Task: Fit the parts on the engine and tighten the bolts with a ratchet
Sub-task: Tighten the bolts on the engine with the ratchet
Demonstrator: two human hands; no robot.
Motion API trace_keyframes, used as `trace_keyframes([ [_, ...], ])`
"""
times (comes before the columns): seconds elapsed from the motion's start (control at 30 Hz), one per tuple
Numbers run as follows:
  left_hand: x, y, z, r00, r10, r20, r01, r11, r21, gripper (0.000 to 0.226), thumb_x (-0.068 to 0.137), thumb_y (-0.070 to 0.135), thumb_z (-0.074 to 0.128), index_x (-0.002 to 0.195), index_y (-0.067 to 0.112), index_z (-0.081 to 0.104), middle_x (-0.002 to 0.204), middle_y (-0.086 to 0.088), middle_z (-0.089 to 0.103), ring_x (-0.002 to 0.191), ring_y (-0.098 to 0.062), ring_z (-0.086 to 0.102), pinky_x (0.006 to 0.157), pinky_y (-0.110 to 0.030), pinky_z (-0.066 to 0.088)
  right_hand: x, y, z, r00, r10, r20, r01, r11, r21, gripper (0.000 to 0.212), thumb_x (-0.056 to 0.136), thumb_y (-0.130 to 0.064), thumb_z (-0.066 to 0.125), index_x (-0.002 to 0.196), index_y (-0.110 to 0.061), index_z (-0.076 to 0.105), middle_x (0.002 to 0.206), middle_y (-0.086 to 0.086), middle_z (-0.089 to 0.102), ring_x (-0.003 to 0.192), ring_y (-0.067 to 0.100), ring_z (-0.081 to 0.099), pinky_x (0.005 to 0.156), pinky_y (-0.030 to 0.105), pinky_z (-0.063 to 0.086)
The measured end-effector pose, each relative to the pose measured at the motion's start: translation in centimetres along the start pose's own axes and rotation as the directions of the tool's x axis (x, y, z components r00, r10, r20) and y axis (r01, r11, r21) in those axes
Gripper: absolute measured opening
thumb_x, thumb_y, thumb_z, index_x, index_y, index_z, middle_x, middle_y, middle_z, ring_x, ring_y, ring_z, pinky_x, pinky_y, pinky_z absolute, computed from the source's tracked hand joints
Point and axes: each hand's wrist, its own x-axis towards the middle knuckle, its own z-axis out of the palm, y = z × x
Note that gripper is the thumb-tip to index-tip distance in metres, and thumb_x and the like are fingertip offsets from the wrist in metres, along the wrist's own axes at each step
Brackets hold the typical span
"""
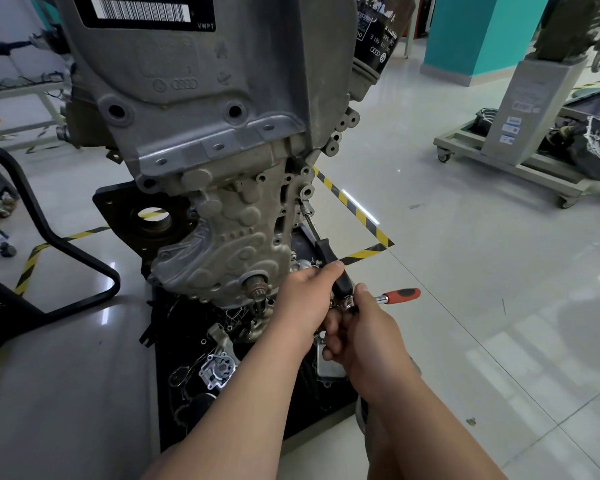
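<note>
Your engine (222, 188) stands upright with the lower front cover already in place. Many bolt holes along its right flank show empty, and loose parts such as a pump housing (217, 370) lie on the black base (163, 427) below, so I judge that most of the fitting and tightening is left. The long extension bar (311, 224) runs from a boss on the engine's right side down to your hands. Your left grip (305, 299) is clenched round the bar's black sleeve. Your right grip (364, 341) grasps the head of the ratchet (395, 296) just below it, and the red handle juts out to the right.
</note>
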Motion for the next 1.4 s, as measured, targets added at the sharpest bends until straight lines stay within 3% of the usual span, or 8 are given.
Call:
trace_keyframes([
  [0.2, 0.0, 0.0, 0.1, 0.999, 0.033, -0.028, -0.034, 0.999, -0.018, 0.039, 0.083, 0.042, 0.068, 0.078, 0.004, 0.06, 0.049, -0.009, 0.041, 0.031, -0.019, 0.035, 0.037, -0.021, 0.03, -0.1, 0.0, 0.0, 0.999, 0.026, 0.03, -0.025, 0.998, -0.056, 0.05, 0.104, -0.044, 0.032, 0.079, -0.007, 0.055, 0.051, 0.006, 0.049, 0.038, 0.017, 0.037, 0.04, 0.027, 0.041],
  [0.37, 0.2, -0.1, 0.1, 0.997, 0.06, -0.059, -0.059, 0.998, 0.009, 0.031, 0.081, 0.042, 0.069, 0.073, 0.014, 0.06, 0.046, 0.0, 0.036, 0.036, -0.017, 0.034, 0.037, -0.017, 0.027, -0.2, 0.2, -0.3, 0.991, -0.126, -0.045, 0.109, 0.953, -0.282, 0.046, 0.101, -0.045, 0.035, 0.079, -0.009, 0.054, 0.054, 0.003, 0.055, 0.042, 0.015, 0.045, 0.044, 0.028, 0.044],
  [0.57, 0.4, -0.2, 0.1, 0.995, 0.071, -0.067, -0.07, 0.997, 0.014, 0.032, 0.081, 0.041, 0.069, 0.069, 0.011, 0.063, 0.053, 0.001, 0.046, 0.041, -0.012, 0.041, 0.037, -0.017, 0.03, -0.1, 0.8, -0.6, 0.936, -0.349, -0.039, 0.283, 0.814, -0.507, 0.01, 0.098, -0.042, 0.042, 0.101, -0.042, 0.052, 0.074, -0.011, 0.066, 0.067, 0.007, 0.06, 0.072, 0.04, 0.053],
  [0.73, 0.3, -0.1, 0.1, 0.997, 0.051, -0.056, -0.052, 0.999, -0.012, 0.029, 0.083, 0.037, 0.068, 0.078, 0.009, 0.071, 0.05, 0.008, 0.054, 0.044, -0.006, 0.05, 0.039, -0.013, 0.036, -1.1, 0.6, -0.1, 0.893, -0.445, 0.07, 0.375, 0.649, -0.661, 0.033, 0.098, -0.04, 0.041, 0.105, -0.071, 0.033, 0.085, -0.025, 0.062, 0.079, -0.002, 0.061, 0.061, 0.009, 0.04],
  [0.97, 0.4, -0.1, 0.1, 0.996, 0.078, -0.046, -0.076, 0.996, 0.037, 0.034, 0.085, 0.031, 0.065, 0.052, 0.025, 0.066, 0.051, 0.007, 0.056, 0.049, -0.009, 0.052, 0.048, -0.02, 0.044, -1.2, 0.8, 0.2, 0.877, -0.469, 0.104, 0.393, 0.576, -0.716, 0.047, 0.1, -0.026, 0.042, 0.141, -0.045, 0.031, 0.137, -0.011, 0.049, 0.112, 0.001, 0.054, 0.093, 0.033, 0.046],
  [1.13, 0.3, 0.2, -0.2, 0.998, 0.04, -0.041, -0.041, 0.999, -0.019, 0.03, 0.085, 0.039, 0.068, 0.061, 0.022, 0.072, 0.061, 0.006, 0.069, 0.05, -0.002, 0.061, 0.043, -0.013, 0.043, -0.8, 0.9, 0.1, 0.896, -0.432, 0.101, 0.393, 0.669, -0.631, 0.038, 0.101, -0.03, 0.041, 0.114, -0.066, 0.036, 0.094, -0.031, 0.061, 0.084, -0.01, 0.059, 0.068, 0.011, 0.041],
  [1.27, 0.3, 0.2, -0.4, 1.0, 0.01, -0.027, -0.009, 0.999, 0.036, 0.04, 0.082, 0.051, 0.066, 0.077, 0.011, 0.072, 0.054, 0.005, 0.062, 0.046, -0.01, 0.056, 0.047, -0.019, 0.039, -0.4, 0.9, 0.3, 0.949, -0.313, -0.03, 0.268, 0.854, -0.446, 0.019, 0.101, -0.035, 0.039, 0.112, -0.038, 0.054, 0.068, -0.017, 0.062, 0.056, -0.002, 0.056, 0.058, 0.023, 0.046],
  [1.4, 0.1, 0.0, -0.5, 1.0, -0.002, 0.01, 0.001, 0.997, 0.075, 0.06, 0.082, 0.056, 0.063, 0.092, -0.003, 0.061, 0.048, -0.009, 0.049, 0.037, -0.019, 0.044, 0.043, -0.022, 0.036, -0.5, 0.0, 0.4, 0.992, -0.104, -0.067, 0.089, 0.977, -0.193, 0.045, 0.104, -0.038, 0.034, 0.078, -0.007, 0.055, 0.05, 0.003, 0.05, 0.038, 0.016, 0.04, 0.041, 0.028, 0.04],
])
